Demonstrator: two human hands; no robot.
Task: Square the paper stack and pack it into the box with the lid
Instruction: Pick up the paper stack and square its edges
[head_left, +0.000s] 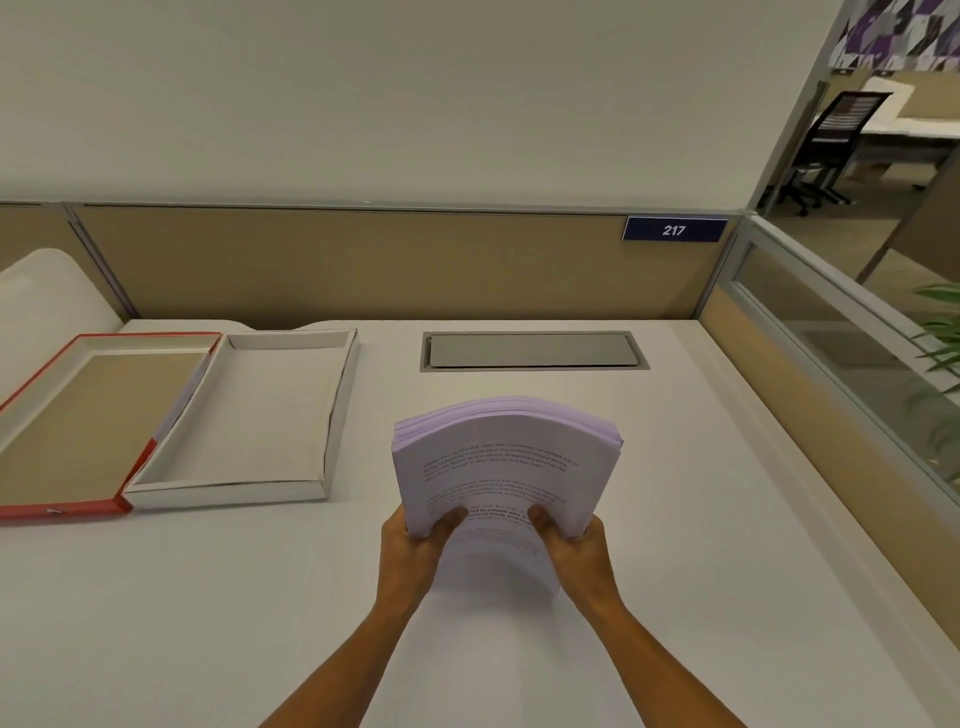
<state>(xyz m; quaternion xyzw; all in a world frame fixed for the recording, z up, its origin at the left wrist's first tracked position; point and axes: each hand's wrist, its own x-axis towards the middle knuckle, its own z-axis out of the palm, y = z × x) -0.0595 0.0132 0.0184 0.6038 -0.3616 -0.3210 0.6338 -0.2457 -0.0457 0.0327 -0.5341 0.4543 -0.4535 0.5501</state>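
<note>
Squaring step in hand, by the look of it: paper stack held up off the desk, bowed into an arch, printed top sheet facing up. Left hand clamped on the near left corner, thumb over the top sheet and the fingers hidden beneath; right hand mirrored on the near right corner, closed on the paper the same way. Far edge of the stack, well beyond the fingertips, fanned and stepped — sheets not yet flush. Box lying open and empty off to the left of the left hand, well apart from it, with the red lid touching the box's left wall, inside face up. Next move, as a judgement: stand the stack on edge and tap it on the bare desk below the thumbs until the edges align, likely turning to true a second side, then carry it leftward and lower it flat into the box — lid last. Worth minding: a loose grip during the tap, and sheets sliding out from between the fingers.
</note>
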